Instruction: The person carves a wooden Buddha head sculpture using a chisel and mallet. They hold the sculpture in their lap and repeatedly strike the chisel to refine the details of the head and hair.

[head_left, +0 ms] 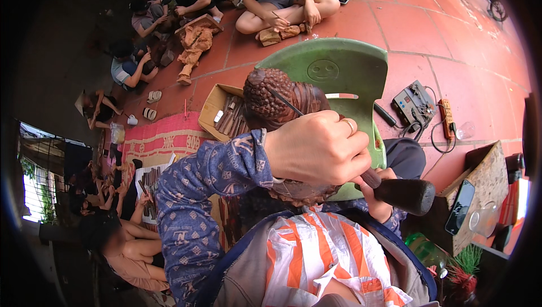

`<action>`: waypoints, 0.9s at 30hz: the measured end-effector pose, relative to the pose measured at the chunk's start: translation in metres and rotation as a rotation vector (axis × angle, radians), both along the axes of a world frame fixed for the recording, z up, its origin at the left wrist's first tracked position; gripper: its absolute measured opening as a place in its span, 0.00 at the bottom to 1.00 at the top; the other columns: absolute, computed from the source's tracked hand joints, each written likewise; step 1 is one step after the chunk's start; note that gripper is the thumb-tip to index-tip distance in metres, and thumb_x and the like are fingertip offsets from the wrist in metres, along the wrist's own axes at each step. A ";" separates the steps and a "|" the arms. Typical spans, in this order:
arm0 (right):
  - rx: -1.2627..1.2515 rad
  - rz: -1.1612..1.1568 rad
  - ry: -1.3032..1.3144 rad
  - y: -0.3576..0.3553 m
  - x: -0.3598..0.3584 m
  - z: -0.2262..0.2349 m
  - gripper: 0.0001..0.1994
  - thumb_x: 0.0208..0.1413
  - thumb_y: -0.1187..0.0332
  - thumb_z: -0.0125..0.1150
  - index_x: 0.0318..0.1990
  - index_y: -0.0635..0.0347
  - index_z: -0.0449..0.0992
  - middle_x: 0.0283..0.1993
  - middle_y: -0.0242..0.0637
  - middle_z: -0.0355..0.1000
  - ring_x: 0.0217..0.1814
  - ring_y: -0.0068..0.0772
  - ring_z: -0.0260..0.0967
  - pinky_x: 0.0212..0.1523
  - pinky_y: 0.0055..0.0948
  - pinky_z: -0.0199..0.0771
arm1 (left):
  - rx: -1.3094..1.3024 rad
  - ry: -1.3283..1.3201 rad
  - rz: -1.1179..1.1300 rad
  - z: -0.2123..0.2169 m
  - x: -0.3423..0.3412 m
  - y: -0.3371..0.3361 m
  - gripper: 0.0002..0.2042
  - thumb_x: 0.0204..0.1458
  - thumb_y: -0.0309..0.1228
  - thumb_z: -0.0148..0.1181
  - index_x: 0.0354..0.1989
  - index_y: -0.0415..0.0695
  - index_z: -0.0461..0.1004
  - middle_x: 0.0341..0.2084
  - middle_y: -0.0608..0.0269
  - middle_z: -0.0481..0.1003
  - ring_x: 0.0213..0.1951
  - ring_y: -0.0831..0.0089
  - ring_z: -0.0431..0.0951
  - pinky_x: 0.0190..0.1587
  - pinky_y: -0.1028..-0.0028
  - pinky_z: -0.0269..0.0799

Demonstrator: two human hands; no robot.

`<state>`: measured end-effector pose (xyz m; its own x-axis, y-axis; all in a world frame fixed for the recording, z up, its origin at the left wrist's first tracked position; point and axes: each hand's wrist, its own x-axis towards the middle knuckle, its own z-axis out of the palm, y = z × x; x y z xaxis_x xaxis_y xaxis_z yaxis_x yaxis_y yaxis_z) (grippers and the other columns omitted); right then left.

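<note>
A dark brown wooden carving (271,95), a head covered in small round curls, rests on a green plastic chair (353,61) in front of me. My left hand (319,146) is closed around a chisel (286,102); its thin blade points at the curls, and its brown handle end sticks out by my thumb. My right hand (377,201), partly hidden, is closed on a dark wooden mallet (407,195), whose thick head is beside the chisel's handle end. More carved wood shows below my left wrist.
A cardboard box (213,116) of chisels stands left of the carving. To the right lie a control box (415,106) with cables, a power strip (447,119) and a phone (460,206) on a wooden box. Several people sit on the tiled floor; one works wood (276,36) ahead.
</note>
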<state>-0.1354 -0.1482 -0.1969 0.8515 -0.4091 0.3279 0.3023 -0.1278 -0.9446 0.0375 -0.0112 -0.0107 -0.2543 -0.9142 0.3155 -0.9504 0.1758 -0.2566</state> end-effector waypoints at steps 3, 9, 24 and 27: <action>0.091 -0.008 0.070 0.011 -0.004 0.005 0.13 0.47 0.82 0.66 0.30 0.59 0.64 0.27 0.34 0.66 0.27 0.25 0.62 0.31 0.25 0.64 | 0.020 -0.056 0.017 -0.003 0.004 0.001 0.15 0.41 0.45 0.62 0.25 0.46 0.72 0.21 0.71 0.65 0.24 0.76 0.70 0.23 0.77 0.63; 0.671 0.135 0.095 0.038 0.000 -0.002 0.12 0.52 0.80 0.64 0.31 0.60 0.64 0.25 0.32 0.65 0.24 0.24 0.63 0.28 0.25 0.67 | 0.072 -0.109 0.054 -0.007 0.009 0.002 0.15 0.41 0.45 0.62 0.24 0.46 0.71 0.21 0.70 0.65 0.25 0.76 0.71 0.24 0.77 0.64; 0.574 0.086 -0.045 0.047 0.003 0.006 0.16 0.56 0.60 0.66 0.32 0.58 0.64 0.24 0.31 0.64 0.21 0.23 0.62 0.23 0.24 0.64 | -0.082 0.011 -0.006 0.004 0.003 -0.001 0.14 0.41 0.45 0.62 0.25 0.47 0.71 0.19 0.72 0.64 0.22 0.78 0.68 0.22 0.78 0.61; 0.118 -0.111 0.059 0.034 -0.003 0.006 0.13 0.55 0.72 0.65 0.35 0.61 0.63 0.27 0.34 0.66 0.28 0.24 0.65 0.30 0.24 0.66 | -0.136 0.041 -0.087 0.011 -0.009 -0.001 0.14 0.39 0.44 0.63 0.25 0.47 0.71 0.18 0.73 0.62 0.21 0.80 0.67 0.20 0.78 0.58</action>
<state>-0.1384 -0.1138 -0.1908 0.8151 -0.5349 0.2224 0.2359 -0.0441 -0.9708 0.0285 -0.0123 -0.0001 -0.3155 -0.8374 0.4462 -0.9431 0.2246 -0.2453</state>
